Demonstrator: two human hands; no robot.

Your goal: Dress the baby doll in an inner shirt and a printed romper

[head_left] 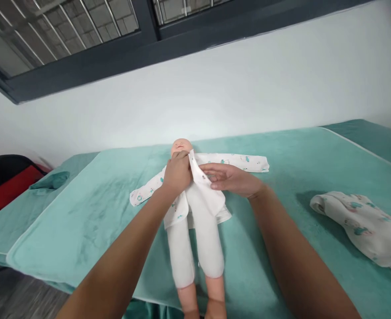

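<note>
A baby doll lies on its back, head toward the wall, its legs in white trousers. It wears a white long-sleeved baby shirt with small green prints, sleeves spread to both sides. One front flap is folded back and shows small snap fasteners. My left hand is closed at the shirt's neckline below the doll's chin; its fingertips are partly hidden. My right hand reaches in from the right, fingers loosely bent, thumb apart, touching the turned flap's edge.
A bundled white printed cloth lies at the right. The doll rests on a green padded mat over a bed or table against a white wall. A red and black item stands at the left. Above is a dark window frame.
</note>
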